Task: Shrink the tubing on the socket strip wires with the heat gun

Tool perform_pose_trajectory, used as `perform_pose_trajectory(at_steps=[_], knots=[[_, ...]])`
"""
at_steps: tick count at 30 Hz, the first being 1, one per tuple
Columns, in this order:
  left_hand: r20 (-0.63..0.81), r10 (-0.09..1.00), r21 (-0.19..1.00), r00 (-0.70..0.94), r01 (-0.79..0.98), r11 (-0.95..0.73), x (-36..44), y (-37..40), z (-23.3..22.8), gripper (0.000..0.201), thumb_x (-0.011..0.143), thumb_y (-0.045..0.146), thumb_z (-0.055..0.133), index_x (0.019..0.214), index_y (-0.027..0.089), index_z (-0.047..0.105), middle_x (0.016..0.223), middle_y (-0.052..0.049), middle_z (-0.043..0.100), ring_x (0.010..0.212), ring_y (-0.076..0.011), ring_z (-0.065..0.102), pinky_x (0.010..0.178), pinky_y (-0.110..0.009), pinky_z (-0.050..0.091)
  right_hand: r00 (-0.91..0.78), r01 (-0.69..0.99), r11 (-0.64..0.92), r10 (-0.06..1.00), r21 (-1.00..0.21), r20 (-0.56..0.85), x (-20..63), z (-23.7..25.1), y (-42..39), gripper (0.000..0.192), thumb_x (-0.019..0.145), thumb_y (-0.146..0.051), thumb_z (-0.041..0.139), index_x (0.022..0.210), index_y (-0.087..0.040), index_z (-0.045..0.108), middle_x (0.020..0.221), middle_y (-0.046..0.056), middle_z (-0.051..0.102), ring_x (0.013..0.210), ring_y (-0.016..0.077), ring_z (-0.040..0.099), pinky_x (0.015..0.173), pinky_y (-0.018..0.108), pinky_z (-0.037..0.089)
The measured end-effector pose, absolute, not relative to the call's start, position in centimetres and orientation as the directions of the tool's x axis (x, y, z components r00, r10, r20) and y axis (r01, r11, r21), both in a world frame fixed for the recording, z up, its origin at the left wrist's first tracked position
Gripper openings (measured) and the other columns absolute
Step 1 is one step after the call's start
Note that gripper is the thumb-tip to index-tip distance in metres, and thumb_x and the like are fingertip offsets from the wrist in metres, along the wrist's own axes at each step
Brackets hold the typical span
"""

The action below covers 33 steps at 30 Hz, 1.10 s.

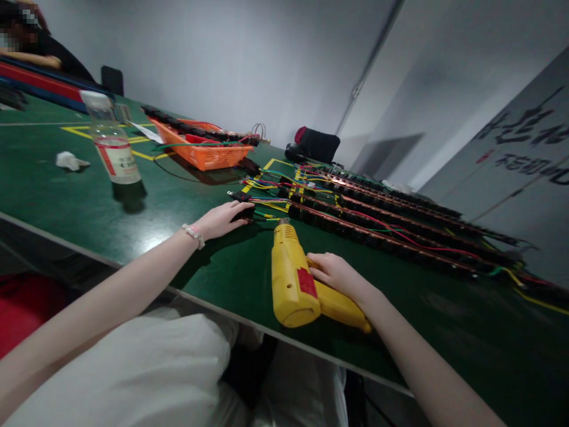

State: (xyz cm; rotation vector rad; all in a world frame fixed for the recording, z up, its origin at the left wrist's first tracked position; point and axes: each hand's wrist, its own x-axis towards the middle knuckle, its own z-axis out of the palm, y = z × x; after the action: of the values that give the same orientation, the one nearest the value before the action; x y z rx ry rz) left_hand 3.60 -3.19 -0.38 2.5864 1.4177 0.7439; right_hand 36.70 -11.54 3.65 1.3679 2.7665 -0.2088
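Observation:
My right hand (331, 273) is wrapped round the handle of a yellow heat gun (288, 273) with a red patch on its side. Its metal nozzle points away from me, close to a thin green and yellow wire (271, 217). My left hand (226, 217) has its fingers on a black connector (242, 198) at the end of several coloured wires; part of the connector is hidden under the fingers. From there the wires run right into long black wiring assemblies (347, 222) with copper-coloured strips, lying side by side across the table.
An orange basket (213, 157) holding more assemblies stands at the back. To the left are a clear labelled bottle (113, 142) and a crumpled white tissue (70, 161). The green table's (89, 219) front edge runs just before my lap. Another person (57, 56) leans at far left.

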Motion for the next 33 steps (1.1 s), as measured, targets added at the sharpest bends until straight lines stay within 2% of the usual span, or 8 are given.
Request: perform_pose_trajectory(at_steps=[12, 22, 33], knots=[[0.350, 0.830, 0.227, 0.434, 0.820, -0.525, 4.5, -3.4, -0.1, 0.052, 0.095, 0.046, 0.041, 0.141, 0.021, 0.042, 0.133, -0.010, 0.056, 0.117, -0.0273, 0.057, 0.094, -0.038, 0.046, -0.597, 0.799, 0.602, 0.793, 0.002, -0.117, 34.9, 4.6, -13.0, 0.013, 0.094, -0.025, 0.047, 0.087, -0.019, 0.056, 0.086, 0.006, 0.066, 0.078, 0.0181, 0.059, 0.069, 0.027, 0.035], [0.412, 0.777, 0.351, 0.475, 0.705, -0.617, 4.3, -2.7, -0.6, 0.049, 0.090, 0.031, 0.042, 0.136, 0.015, 0.046, 0.134, -0.012, 0.055, 0.124, -0.0247, 0.051, 0.106, -0.039, 0.039, -0.659, 0.750, 0.661, 0.746, -0.017, -0.095, 30.6, 4.5, -12.8, 0.015, 0.096, -0.029, 0.051, 0.093, -0.018, 0.060, 0.091, 0.007, 0.069, 0.082, 0.0180, 0.062, 0.068, 0.026, 0.034], [0.405, 0.775, 0.396, 0.486, 0.671, -0.627, 4.0, -2.7, -0.4, 0.050, 0.089, 0.036, 0.042, 0.134, 0.014, 0.048, 0.133, -0.014, 0.054, 0.124, -0.0259, 0.051, 0.107, -0.041, 0.039, -0.692, 0.722, 0.689, 0.720, -0.072, -0.057, 30.9, 3.9, -12.4, 0.015, 0.095, -0.030, 0.051, 0.090, -0.018, 0.059, 0.087, 0.005, 0.068, 0.079, 0.0170, 0.060, 0.066, 0.026, 0.032]])
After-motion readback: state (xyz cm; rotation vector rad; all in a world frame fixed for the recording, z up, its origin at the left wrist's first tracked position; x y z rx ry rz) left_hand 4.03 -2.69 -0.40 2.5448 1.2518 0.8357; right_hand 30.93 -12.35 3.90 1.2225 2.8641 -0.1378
